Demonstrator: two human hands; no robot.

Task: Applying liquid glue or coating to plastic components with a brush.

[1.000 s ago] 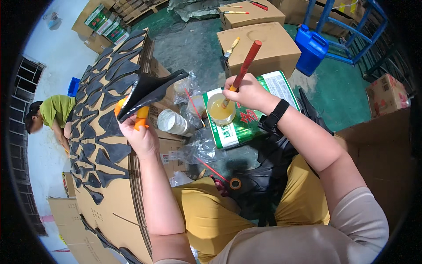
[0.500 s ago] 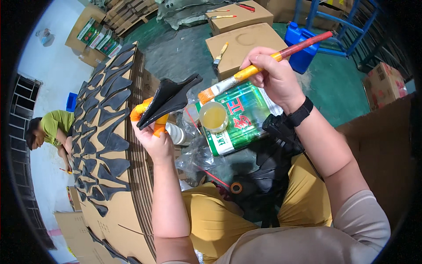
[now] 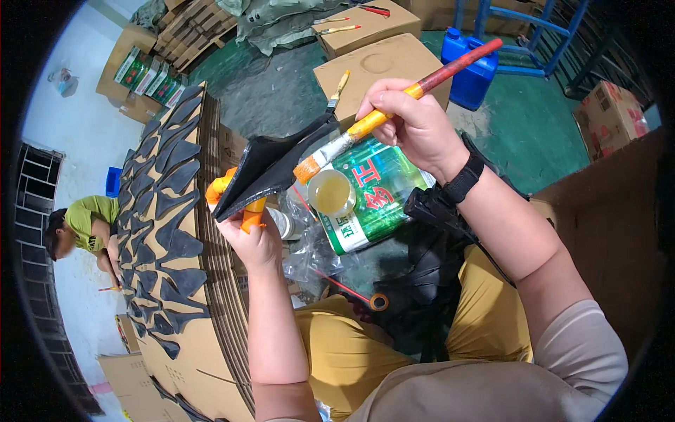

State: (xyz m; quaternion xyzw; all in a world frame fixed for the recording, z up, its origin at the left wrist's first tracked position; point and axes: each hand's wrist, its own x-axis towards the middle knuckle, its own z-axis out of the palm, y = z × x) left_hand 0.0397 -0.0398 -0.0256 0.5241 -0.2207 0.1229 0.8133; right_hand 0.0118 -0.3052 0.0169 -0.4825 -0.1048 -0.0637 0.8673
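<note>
the left hand (image 3: 254, 243) is closed around an orange support (image 3: 249, 211) that carries a black wedge-shaped piece (image 3: 271, 169), held up above the lap. the right hand (image 3: 415, 123) pinches a long brush (image 3: 394, 105), whose wet bristles touch the upper face of the black piece near its wide end. just below sits an open cup of yellowish glue (image 3: 332, 193) on a green can (image 3: 373, 197) lying on the floor. likely risks: glue dripping off the bristles onto the plastic bags or trousers, the thin piece flexing and slipping off its support under brush pressure, or an elbow knocking the cup over. finished pieces lie on the cardboard stack (image 3: 211, 281) along its left edge.
</note>
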